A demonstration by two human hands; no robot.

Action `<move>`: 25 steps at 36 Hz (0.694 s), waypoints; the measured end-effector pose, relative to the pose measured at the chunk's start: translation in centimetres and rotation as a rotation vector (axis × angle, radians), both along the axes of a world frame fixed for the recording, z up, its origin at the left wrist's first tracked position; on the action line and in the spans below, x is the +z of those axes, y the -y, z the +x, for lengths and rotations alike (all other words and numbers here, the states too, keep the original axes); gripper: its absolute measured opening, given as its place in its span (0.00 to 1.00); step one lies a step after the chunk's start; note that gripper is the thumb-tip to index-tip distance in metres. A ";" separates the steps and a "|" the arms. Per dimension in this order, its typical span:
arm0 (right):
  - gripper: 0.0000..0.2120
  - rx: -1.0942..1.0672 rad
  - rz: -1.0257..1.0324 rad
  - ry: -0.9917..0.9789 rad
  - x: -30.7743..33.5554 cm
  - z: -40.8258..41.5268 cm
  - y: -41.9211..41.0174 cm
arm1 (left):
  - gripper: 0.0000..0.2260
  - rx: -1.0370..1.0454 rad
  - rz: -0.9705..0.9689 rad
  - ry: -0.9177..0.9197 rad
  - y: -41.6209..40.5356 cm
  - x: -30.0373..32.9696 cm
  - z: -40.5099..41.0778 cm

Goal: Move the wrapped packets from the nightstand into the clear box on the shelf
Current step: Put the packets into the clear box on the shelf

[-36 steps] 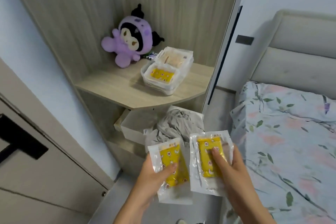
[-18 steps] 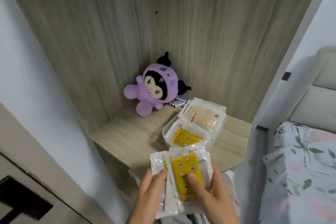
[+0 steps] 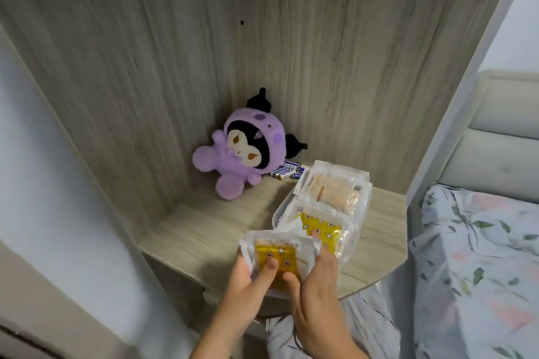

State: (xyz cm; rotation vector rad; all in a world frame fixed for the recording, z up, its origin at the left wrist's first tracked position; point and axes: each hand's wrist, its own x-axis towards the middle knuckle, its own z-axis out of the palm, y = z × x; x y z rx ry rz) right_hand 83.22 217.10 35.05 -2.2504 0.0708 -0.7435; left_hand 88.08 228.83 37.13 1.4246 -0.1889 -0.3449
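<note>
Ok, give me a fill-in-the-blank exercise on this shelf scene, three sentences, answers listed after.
1. Both hands, left hand and right hand, hold a wrapped packet whose inner pouch is coloured ____.
2. The clear box stands on the wooden ____.
3. The small batteries lie between the clear box and the purple ____.

Missing words: yellow; shelf; plush toy

Held packets (image 3: pixel 277 256) motion-blurred, count unclear; batteries' (image 3: pixel 287 171) labels illegible.

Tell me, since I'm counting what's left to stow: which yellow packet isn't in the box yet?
The yellow packet gripped by both hands; the other yellow one lies inside the clear box.
</note>
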 end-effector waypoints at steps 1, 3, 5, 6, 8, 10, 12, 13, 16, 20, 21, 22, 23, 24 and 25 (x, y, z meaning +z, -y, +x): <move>0.31 0.031 0.038 0.003 -0.2 0.1 0.1 | 0.42 -0.034 0.021 -0.015 -0.4 -0.6 0.2; 0.29 0.134 0.178 -0.034 -0.6 0.3 0.5 | 0.44 -0.090 0.102 -0.019 -1.3 -1.4 0.6; 0.29 0.217 0.309 -0.101 -1.0 0.2 0.7 | 0.42 -0.154 0.178 0.000 -2.0 -1.9 0.9; 0.29 0.219 0.332 -0.116 -1.3 0.1 0.7 | 0.38 -0.170 0.212 0.019 -2.1 -1.9 0.9; 0.28 0.208 0.351 -0.113 -1.6 -0.1 0.5 | 0.27 -0.160 0.236 0.050 -1.9 -1.7 1.0; 0.29 0.198 0.368 -0.100 -1.5 -0.2 0.3 | 0.23 -0.152 0.195 0.059 -1.5 -1.4 0.9; 0.29 0.170 0.381 -0.077 -1.2 -0.3 -0.1 | 0.28 -0.149 0.152 0.070 -1.1 -0.8 0.7; 0.29 0.155 0.383 -0.064 -1.0 -0.3 -0.2 | 0.31 -0.142 0.139 0.075 -1.0 -0.6 0.7; 0.29 0.115 0.415 -0.041 -0.8 -0.3 -0.5 | 0.35 -0.114 0.141 0.092 -0.8 -0.9 1.0; 0.28 0.151 0.408 -0.062 -1.0 -0.4 -0.3 | 0.39 -0.097 0.122 0.056 -0.9 -1.9 1.1; 0.27 0.169 0.394 -0.059 -0.9 -0.4 -0.2 | 0.39 -0.094 0.119 0.048 -1.0 -2.2 1.1; 0.25 0.187 0.389 -0.058 -0.8 -0.4 0.0 | 0.37 -0.093 0.128 0.049 -1.0 -2.2 1.2; 0.23 0.197 0.391 -0.060 -0.6 -0.4 0.2 | 0.34 -0.099 0.140 0.053 -1.0 -2.2 1.3; 0.20 0.205 0.396 -0.067 -0.3 -0.5 0.3 | 0.33 -0.104 0.151 0.056 -0.9 -2.2 1.3; 0.18 0.207 0.396 -0.072 -0.1 -0.5 0.4 | 0.33 -0.107 0.154 0.056 -0.8 -2.2 1.2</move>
